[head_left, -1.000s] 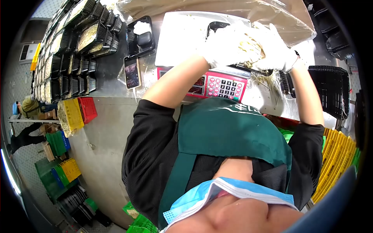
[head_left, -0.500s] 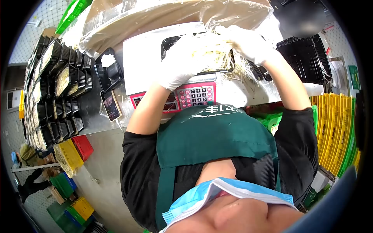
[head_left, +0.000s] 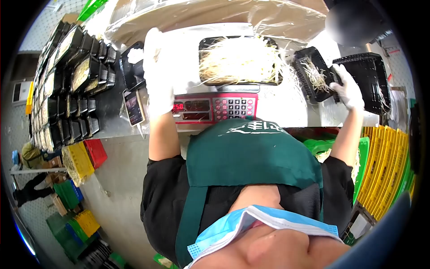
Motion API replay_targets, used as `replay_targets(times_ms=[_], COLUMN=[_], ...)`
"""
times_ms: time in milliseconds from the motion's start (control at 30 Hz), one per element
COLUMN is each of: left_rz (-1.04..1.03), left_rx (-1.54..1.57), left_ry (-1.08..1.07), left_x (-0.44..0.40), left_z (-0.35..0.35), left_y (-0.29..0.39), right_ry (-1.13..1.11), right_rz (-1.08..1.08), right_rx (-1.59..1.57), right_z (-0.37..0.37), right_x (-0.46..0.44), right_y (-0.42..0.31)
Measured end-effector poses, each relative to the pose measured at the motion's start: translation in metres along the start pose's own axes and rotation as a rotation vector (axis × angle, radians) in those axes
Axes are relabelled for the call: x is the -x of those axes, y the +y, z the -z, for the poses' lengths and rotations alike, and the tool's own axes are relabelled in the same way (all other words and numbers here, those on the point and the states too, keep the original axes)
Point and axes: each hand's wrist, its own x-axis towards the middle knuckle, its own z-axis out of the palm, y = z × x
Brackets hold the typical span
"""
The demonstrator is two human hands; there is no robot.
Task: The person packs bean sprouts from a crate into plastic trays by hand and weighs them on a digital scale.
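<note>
A black plastic tray heaped with pale bean sprouts rests on the white platform of a scale with a red keypad panel. My left hand, in a white glove, is over the platform's left side, apart from the tray. Its fingers stretch away from me and it holds nothing visible. On the right, my gloved right hand grips the end of a smaller black tray, fingers and thumb at its edge. Some loose sprouts lie in that one.
Stacked filled black trays stand at the left. A phone lies near a black tray with white material. At right are nested black trays and yellow crates. Plastic sheeting lines the back.
Both hands have left the sprouts on the scale. My left hand moved left; my right moved right onto the smaller tray. The sprouts now lie flatter within their tray.
</note>
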Motion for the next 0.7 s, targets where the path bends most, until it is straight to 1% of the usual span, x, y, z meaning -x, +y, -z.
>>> replay_targets(times_ms=[33,67,100,133,167,200,233,267,300,333,367,400,433,467,500,533,567,600,633,700], left_rz=[-0.023,-0.043,-0.085,-0.144,-0.216,-0.246,-0.306,-0.403,-0.532,-0.635,-0.691,-0.658,-0.657,-0.48,-0.585,-0.691,-0.697,-0.628,-0.556,-0.484], left_rx=[-0.061,-0.123,-0.413,-0.731,-1.014,-0.91,-0.69,-0.555,-0.528,-0.57,-0.638,-0.655,-0.663,-0.551,-0.677,-0.801,-0.8,-0.707,-0.611,-0.417], left_ry=[0.039,0.078,0.028,-0.006,-0.024,-0.001,0.001,-0.033,-0.089,-0.152,-0.203,-0.441,-0.433,-0.587,-0.57,-0.541,-0.54,-0.579,-0.623,-0.602], left_x=[-0.003,-0.006,-0.004,-0.002,0.0,0.011,0.029,0.039,0.04,0.034,0.022,0.01,0.002,-0.003,-0.002,-0.002,-0.002,-0.002,-0.002,0.006], left_z=[0.021,0.043,0.052,0.061,0.07,0.053,0.024,-0.001,-0.021,-0.037,-0.05,-0.048,-0.052,-0.061,-0.065,-0.069,-0.069,-0.07,-0.072,-0.08], left_y=[-0.025,-0.049,-0.058,-0.067,-0.076,-0.069,-0.054,-0.045,-0.036,-0.024,-0.009,-0.017,-0.032,-0.042,-0.052,-0.054,-0.05,-0.047,-0.046,-0.052], right_ry=[0.056,0.086,0.109,0.207,0.184,0.235,0.153,0.134,0.177,0.206,0.234,0.234,-0.009,-0.247,-0.249,-0.062,0.132,0.094,0.098,0.257], right_rz=[0.055,0.027,-0.001,0.203,0.232,0.486,0.626,0.695,0.825,0.801,0.78,0.789,0.63,0.467,0.478,0.62,0.754,0.854,0.838,0.958], right_rx=[-0.074,-0.181,-0.29,-0.698,-0.662,-0.605,-0.539,-0.341,-0.205,-0.204,-0.207,-0.211,-0.153,-0.088,-0.083,-0.052,-0.019,0.067,0.068,0.226], right_z=[0.001,0.002,-0.003,-0.018,-0.019,-0.014,-0.015,-0.019,-0.023,-0.033,-0.042,-0.04,-0.036,-0.033,-0.042,-0.061,-0.068,-0.066,-0.063,-0.055], right_x=[0.003,0.006,0.007,0.006,0.011,0.011,0.007,0.0,-0.009,-0.02,-0.027,-0.027,-0.029,-0.031,-0.033,-0.035,-0.039,-0.049,-0.055,-0.06], right_y=[0.001,-0.012,-0.03,-0.061,-0.104,-0.154,-0.181,-0.2,-0.213,-0.223,-0.23,-0.235,-0.239,-0.243,-0.237,-0.222,-0.213,-0.207,-0.203,-0.189])
